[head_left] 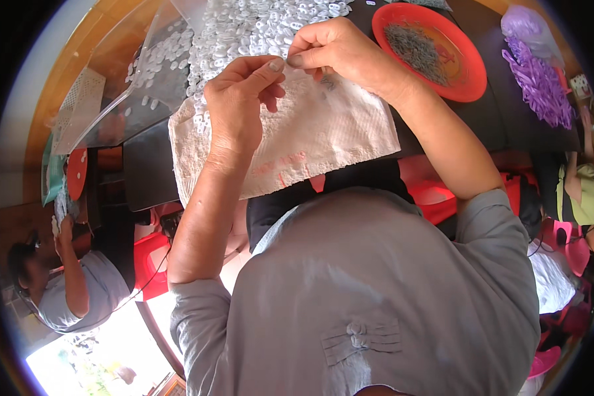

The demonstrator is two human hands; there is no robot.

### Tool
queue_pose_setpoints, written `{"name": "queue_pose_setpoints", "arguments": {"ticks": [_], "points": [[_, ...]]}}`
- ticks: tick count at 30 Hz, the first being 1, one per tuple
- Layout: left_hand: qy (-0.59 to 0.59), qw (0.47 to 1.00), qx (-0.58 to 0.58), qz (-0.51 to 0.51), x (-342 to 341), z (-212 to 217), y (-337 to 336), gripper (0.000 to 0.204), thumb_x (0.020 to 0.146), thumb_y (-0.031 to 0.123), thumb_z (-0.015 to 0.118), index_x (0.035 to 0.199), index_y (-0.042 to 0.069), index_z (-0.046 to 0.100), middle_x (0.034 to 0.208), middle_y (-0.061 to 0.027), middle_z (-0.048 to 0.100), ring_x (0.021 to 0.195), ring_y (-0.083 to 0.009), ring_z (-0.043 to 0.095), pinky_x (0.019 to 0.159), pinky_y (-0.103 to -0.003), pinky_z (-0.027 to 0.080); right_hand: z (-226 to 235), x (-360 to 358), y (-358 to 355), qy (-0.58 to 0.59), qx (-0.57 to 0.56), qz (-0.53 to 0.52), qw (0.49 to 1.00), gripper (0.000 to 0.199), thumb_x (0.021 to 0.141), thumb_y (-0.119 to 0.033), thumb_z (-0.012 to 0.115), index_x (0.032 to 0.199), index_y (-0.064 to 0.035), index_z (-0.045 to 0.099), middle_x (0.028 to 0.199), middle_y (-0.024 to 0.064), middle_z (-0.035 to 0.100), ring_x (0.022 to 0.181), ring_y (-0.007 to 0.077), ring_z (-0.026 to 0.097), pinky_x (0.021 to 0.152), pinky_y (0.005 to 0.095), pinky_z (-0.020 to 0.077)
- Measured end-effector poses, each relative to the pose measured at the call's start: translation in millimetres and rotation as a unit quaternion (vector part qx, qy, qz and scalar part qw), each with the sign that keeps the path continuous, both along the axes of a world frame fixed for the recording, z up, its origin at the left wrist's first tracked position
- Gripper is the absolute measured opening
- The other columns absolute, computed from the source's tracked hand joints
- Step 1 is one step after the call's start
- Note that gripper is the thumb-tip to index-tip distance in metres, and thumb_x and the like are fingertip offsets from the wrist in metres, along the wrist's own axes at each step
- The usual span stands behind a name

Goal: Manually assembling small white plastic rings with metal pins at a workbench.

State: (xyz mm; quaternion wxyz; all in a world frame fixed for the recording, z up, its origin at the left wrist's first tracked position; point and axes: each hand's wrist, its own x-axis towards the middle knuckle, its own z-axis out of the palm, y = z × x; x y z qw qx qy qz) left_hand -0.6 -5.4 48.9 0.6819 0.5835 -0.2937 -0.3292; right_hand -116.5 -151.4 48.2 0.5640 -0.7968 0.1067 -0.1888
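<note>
My left hand (236, 99) and my right hand (344, 54) meet at the fingertips over a pale towel (323, 129). Each has thumb and forefinger pinched together, and whatever lies between them is too small to make out. Just beyond the fingers spreads a heap of small white oval plastic pieces (244, 30), some with dark holes. A few grey bits (328, 84) lie on the towel under my right hand. To the right of that hand, a red plate (472, 82) carries a pile of thin grey metal-looking pieces (414, 53).
A bundle of purple strips (538, 86) lies at the far right beside a purple plastic bag (528, 26). Clear plastic sheeting (112, 109) borders the heap on the left. Other people sit nearby: one at left (79, 284), another at the right edge (577, 188).
</note>
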Motion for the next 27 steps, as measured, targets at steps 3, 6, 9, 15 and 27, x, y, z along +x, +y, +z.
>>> {"name": "queue_pose_setpoints", "arguments": {"ticks": [3,6,9,15,27], "points": [[0.022,1.000,-0.011,-0.006,-5,-4,2,0.014,0.084,0.006,0.068,0.090,-0.006,0.064,0.074,-0.0097,0.064,0.058,-0.0127,0.057,0.049,-0.024,0.043,4,-4,5,0.040,0.047,0.003,0.998,0.013,0.085,-0.015,0.066,0.085,-0.0019,0.067,0.070,-0.0013,0.060,0.062,0.0070,0.055,0.056,0.0214,0.0394],[0.049,0.999,-0.008,-0.019,-5,-10,6,0.013,0.087,0.006,0.065,0.092,-0.006,0.062,0.075,-0.0099,0.063,0.060,-0.0136,0.058,0.051,-0.024,0.043,0,-4,5,0.041,0.071,0.020,0.996,0.010,0.083,-0.013,0.065,0.085,-0.0030,0.067,0.070,-0.0007,0.061,0.063,0.0066,0.056,0.055,0.0213,0.0374],[0.076,0.997,-0.017,-0.016,-4,-17,13,0.012,0.087,0.005,0.064,0.092,-0.006,0.061,0.075,-0.0100,0.063,0.060,-0.0139,0.058,0.051,-0.025,0.043,2,-4,7,0.059,0.094,0.049,0.993,0.009,0.084,-0.012,0.063,0.084,-0.0030,0.067,0.071,-0.0013,0.062,0.064,0.0063,0.057,0.055,0.0210,0.0385],[-0.080,0.996,0.017,0.040,-7,-24,32,0.006,0.086,0.003,0.064,0.088,-0.002,0.062,0.075,-0.0068,0.063,0.063,-0.0128,0.058,0.052,-0.026,0.044,3,-11,-14,0.030,-0.405,-0.102,0.908,0.007,0.076,-0.008,0.060,0.082,-0.0050,0.062,0.077,0.0087,0.063,0.069,0.0281,0.060,0.064,0.0367,0.0463],[-0.518,0.854,0.046,0.007,-12,-37,34,0.009,0.077,0.000,0.067,0.083,0.002,0.062,0.078,-0.0100,0.058,0.068,-0.0257,0.061,0.062,-0.034,0.047,-13,-5,-14,0.044,-0.460,-0.078,0.883,0.006,0.076,-0.006,0.059,0.081,-0.0052,0.063,0.085,0.0071,0.063,0.080,0.0294,0.062,0.069,0.0402,0.0477]]}}
